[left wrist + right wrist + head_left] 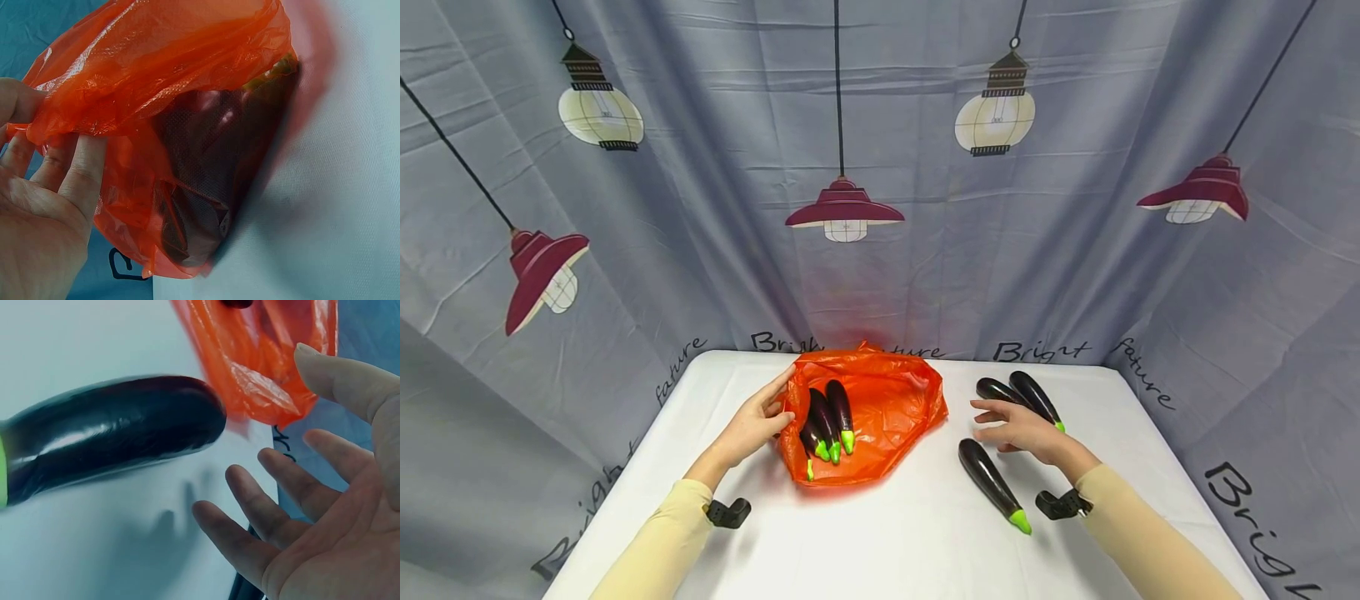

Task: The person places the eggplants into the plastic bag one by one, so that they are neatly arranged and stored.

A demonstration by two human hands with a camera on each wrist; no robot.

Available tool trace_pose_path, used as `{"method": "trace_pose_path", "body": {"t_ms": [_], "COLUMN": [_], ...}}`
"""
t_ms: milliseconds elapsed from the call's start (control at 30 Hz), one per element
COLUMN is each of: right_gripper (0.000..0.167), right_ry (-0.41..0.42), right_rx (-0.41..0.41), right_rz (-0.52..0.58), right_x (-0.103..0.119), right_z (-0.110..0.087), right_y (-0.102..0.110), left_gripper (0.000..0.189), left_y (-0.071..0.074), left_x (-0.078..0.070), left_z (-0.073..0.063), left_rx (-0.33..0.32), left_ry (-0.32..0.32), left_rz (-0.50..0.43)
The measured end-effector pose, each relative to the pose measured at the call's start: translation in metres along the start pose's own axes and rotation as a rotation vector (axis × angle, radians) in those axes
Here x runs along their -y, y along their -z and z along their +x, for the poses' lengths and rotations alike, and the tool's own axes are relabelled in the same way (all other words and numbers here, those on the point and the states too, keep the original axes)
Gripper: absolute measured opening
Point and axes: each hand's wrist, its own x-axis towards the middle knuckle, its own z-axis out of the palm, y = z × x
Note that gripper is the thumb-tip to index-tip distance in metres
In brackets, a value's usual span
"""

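An orange plastic bag (887,417) lies with its mouth spread toward me, and several dark eggplants (838,408) with green stem ends rest in its left part. At the bag's left edge, my left hand (762,421) pinches the plastic, thumb on one side and fingers behind it in the left wrist view. My right hand (1018,429) is held over the table with fingers spread and nothing in them. A single eggplant (991,479) lies just in front of it, green end toward me. Two more eggplants (1033,396) lie behind that hand, partly hidden by it.
The white table (850,550) ends at a grey-blue curtain (895,283) printed with lamps and lettering, which surrounds it at the back and sides. Small black devices (727,513) are strapped to both wrists.
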Motion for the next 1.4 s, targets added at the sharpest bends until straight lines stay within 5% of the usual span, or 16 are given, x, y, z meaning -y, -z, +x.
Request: {"method": "trace_pose_path", "body": {"t_ms": [1400], "right_gripper": [0.068], "right_ry": [-0.107], "right_rx": [0.115], "right_rz": [-0.057], "right_x": [-0.022], "right_z": [-0.025], "right_y": [0.001], "left_gripper": [0.079], "left_y": [0.0], "left_x": [-0.003], "left_z": [-0.001], "left_rx": [0.004], "left_ry": [0.021], "left_rz": [-0.014]}}
